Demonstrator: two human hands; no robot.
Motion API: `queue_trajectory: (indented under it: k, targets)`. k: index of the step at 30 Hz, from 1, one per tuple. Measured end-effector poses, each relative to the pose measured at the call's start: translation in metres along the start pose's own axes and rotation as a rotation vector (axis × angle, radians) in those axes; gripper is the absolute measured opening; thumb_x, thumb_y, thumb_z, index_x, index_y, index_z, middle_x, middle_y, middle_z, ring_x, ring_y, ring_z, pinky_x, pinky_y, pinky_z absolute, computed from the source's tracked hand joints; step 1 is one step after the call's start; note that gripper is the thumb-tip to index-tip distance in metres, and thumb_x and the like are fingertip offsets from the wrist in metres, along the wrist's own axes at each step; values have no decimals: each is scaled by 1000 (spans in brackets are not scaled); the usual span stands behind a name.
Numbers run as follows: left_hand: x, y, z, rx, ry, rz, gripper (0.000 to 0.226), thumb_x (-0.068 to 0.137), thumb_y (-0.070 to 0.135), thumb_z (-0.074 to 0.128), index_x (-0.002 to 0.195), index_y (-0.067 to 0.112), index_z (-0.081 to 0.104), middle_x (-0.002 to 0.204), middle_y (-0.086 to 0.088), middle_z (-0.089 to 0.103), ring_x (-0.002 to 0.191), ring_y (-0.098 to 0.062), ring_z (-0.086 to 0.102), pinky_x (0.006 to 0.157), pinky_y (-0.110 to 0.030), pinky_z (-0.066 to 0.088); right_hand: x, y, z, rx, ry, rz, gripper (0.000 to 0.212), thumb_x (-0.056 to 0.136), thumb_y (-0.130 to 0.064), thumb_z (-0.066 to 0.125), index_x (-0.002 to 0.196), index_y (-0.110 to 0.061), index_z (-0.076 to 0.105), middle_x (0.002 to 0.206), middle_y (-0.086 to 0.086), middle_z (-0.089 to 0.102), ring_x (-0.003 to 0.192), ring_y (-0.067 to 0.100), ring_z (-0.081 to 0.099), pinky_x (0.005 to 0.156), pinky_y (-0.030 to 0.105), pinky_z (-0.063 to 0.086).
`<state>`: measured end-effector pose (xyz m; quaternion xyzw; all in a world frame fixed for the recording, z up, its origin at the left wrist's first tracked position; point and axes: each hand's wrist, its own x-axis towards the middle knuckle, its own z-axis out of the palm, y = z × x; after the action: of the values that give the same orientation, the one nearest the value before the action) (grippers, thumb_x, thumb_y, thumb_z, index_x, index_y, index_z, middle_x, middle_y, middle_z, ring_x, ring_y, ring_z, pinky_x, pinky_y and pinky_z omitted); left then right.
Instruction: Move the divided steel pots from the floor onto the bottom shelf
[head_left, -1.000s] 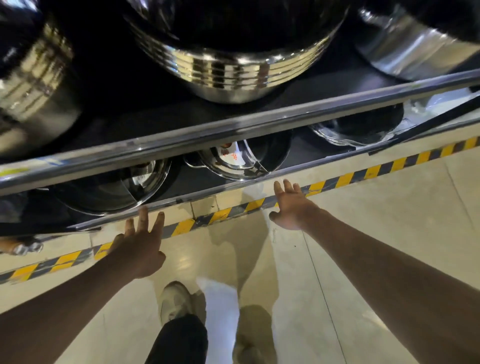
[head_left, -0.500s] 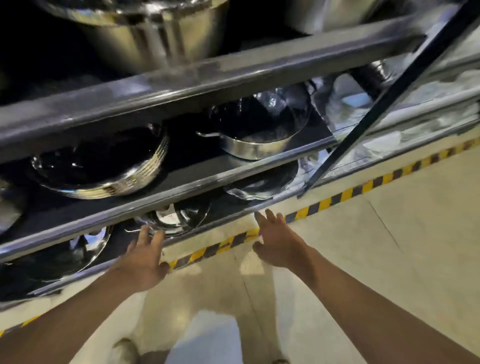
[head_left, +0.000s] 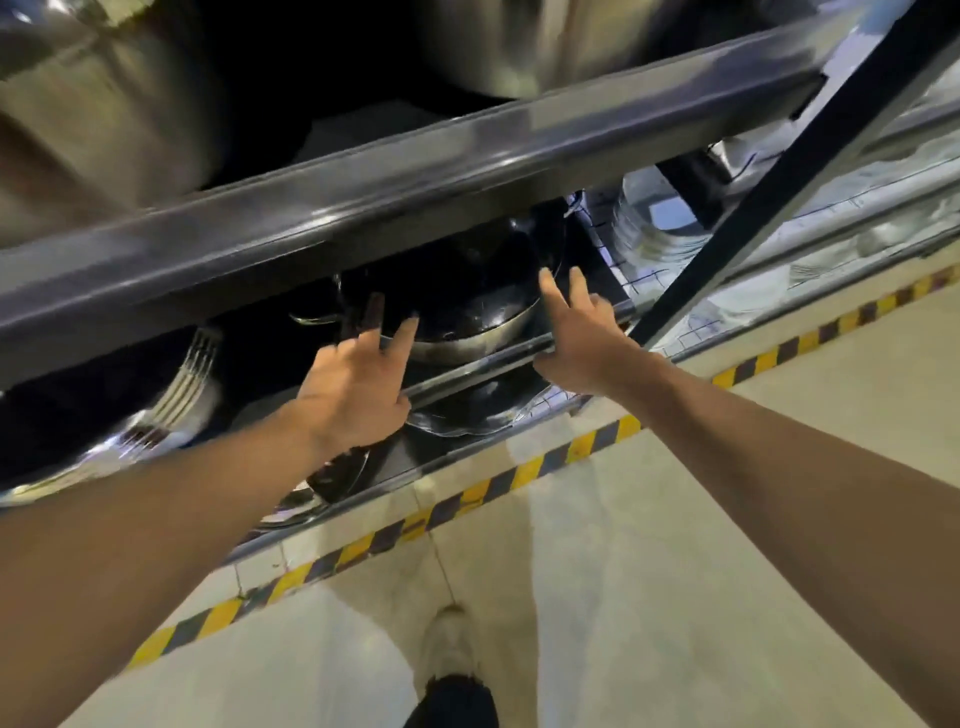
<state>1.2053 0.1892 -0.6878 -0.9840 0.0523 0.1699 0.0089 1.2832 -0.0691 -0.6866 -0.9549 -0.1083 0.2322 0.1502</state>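
Observation:
A steel pot (head_left: 467, 317) with a dark inside and a side handle stands on the middle shelf of a dark metal rack. My left hand (head_left: 353, 395) reaches to its left rim with fingers spread. My right hand (head_left: 582, 338) reaches to its right rim, also with fingers apart. Neither hand has closed on the pot. Below it, on the bottom shelf (head_left: 415, 467), lie more steel pots (head_left: 467, 415), partly hidden by my left hand and the shelf rail. The picture is blurred by motion.
Big steel pots (head_left: 104, 114) fill the top shelf behind a thick rail (head_left: 415, 171). A ribbed steel pot (head_left: 171, 405) sits at the left. A black diagonal post (head_left: 779, 171) stands at the right. Yellow-black tape (head_left: 467, 493) edges the tiled floor, with my shoe (head_left: 447, 649) below.
The view has swung up and right. Both hands have risen from near the bottom shelf's edge to the pot on the middle shelf, still with nothing in them.

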Motion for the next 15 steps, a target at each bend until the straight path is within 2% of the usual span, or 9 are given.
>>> queue_trajectory:
  k: [2, 3, 5, 7, 10, 13, 15]
  targets:
    - [5, -5, 5, -26, -67, 9, 102, 86, 36, 58, 156, 29, -17, 165, -21, -5, 148, -45, 18, 107, -50, 37, 11, -2, 6, 9, -17, -32, 105, 86, -26, 64, 158, -22, -12, 168, 7, -12, 152, 41, -3, 120, 52, 18]
    - [4, -8, 7, -32, -87, 17, 106, 86, 35, 59, 154, 30, -22, 165, -17, -19, 152, -44, 2, 110, -51, 35, 13, -4, 10, 4, -14, -56, 106, 86, -26, 65, 158, -14, -13, 168, 11, -10, 152, 39, -5, 123, 48, 12]
    - [6, -15, 9, -24, -90, 27, 108, 86, 35, 59, 151, 34, -28, 162, -11, -31, 152, -39, -13, 112, -52, 35, 12, -9, 18, 5, 8, -63, 109, 87, -26, 66, 157, -6, -15, 168, 15, -7, 153, 36, -5, 124, 45, 8]
    - [6, -21, 6, -37, -115, 6, 109, 88, 33, 58, 146, 40, -34, 158, -5, -40, 152, -34, -20, 112, -52, 36, 7, -14, 23, 62, 9, -44, 111, 87, -25, 68, 157, -10, -16, 168, 14, -6, 153, 37, -3, 123, 47, 11]
    - [5, -24, 4, -62, -128, -10, 109, 90, 27, 57, 144, 42, -37, 155, -2, -45, 152, -30, -21, 108, -50, 42, 3, -16, 22, 42, 7, -62, 108, 88, -26, 65, 157, -11, -17, 168, 15, -6, 152, 39, -1, 121, 46, 11]
    - [4, -14, 4, -50, -82, -10, 106, 90, 29, 58, 151, 32, -29, 159, -10, -37, 150, -36, -22, 106, -50, 42, 3, -11, 18, 2, -17, -87, 106, 89, -24, 63, 157, -11, -18, 168, 14, -7, 152, 41, -3, 123, 46, 10]
    - [3, -10, 4, -25, -80, -24, 104, 91, 31, 58, 153, 28, -25, 161, -13, -32, 150, -40, -21, 107, -50, 40, 3, -8, 14, -16, -51, -81, 107, 89, -25, 63, 157, -16, -19, 169, 9, -8, 153, 39, -4, 122, 51, 15]
